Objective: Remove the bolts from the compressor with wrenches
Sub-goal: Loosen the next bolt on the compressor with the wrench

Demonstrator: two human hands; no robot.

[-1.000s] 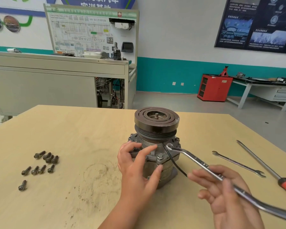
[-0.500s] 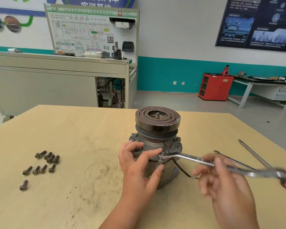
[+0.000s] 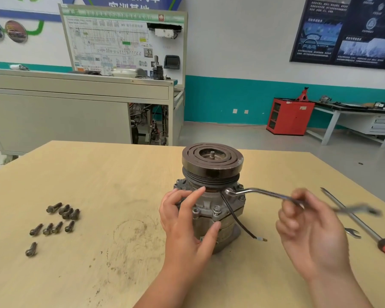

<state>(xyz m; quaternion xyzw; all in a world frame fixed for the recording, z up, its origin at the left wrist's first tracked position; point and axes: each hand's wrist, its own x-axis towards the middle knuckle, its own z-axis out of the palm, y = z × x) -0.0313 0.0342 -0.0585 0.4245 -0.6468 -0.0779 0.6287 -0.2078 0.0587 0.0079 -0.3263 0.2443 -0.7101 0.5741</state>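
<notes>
A grey compressor (image 3: 211, 203) with a dark pulley on top stands upright on the wooden table (image 3: 98, 174). My left hand (image 3: 187, 221) wraps around its left front side. My right hand (image 3: 307, 227) pinches the shaft of a silver wrench (image 3: 262, 193), whose ring end sits at the flange on the compressor's right side. One bolt (image 3: 217, 210) stands in the front flange. A black wire (image 3: 236, 218) hangs down from the body to the table.
Several loose bolts (image 3: 60, 216) lie on the table at the left. A second wrench (image 3: 351, 232) and a long screwdriver with an orange handle (image 3: 365, 227) lie at the right, partly behind my right hand. The table's far edge is behind the compressor.
The wrench head moved from the front flange bolt round to the compressor's right side, and its handle swung up and away. My right hand rose with it. My left hand stayed on the compressor.
</notes>
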